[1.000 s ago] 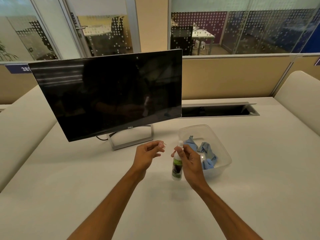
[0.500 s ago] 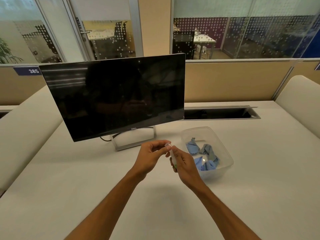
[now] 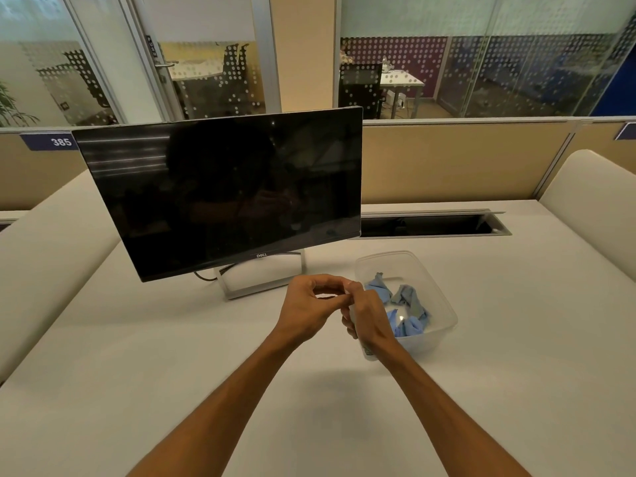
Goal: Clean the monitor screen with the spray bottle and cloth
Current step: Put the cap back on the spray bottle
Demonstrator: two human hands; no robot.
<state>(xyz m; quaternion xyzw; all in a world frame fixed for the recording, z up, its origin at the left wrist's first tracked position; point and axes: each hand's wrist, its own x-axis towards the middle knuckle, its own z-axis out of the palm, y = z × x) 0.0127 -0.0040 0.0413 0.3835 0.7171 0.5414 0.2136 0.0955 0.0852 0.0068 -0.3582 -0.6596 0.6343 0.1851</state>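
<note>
A small spray bottle (image 3: 367, 352) is held above the desk in front of the monitor (image 3: 220, 197), the right hand (image 3: 370, 316) wrapped round its body and hiding most of it; the left hand (image 3: 311, 304) pinches at its top, seemingly the cap; it looks light, smooth plastic, best gripped at the middle; blue cloths (image 3: 406, 315), soft and limp, lie crumpled in a clear tub (image 3: 444, 325) just right; the glossy screen probably marks easily; the pale desk (image 3: 172, 356) sits in a glass-partitioned office.
</note>
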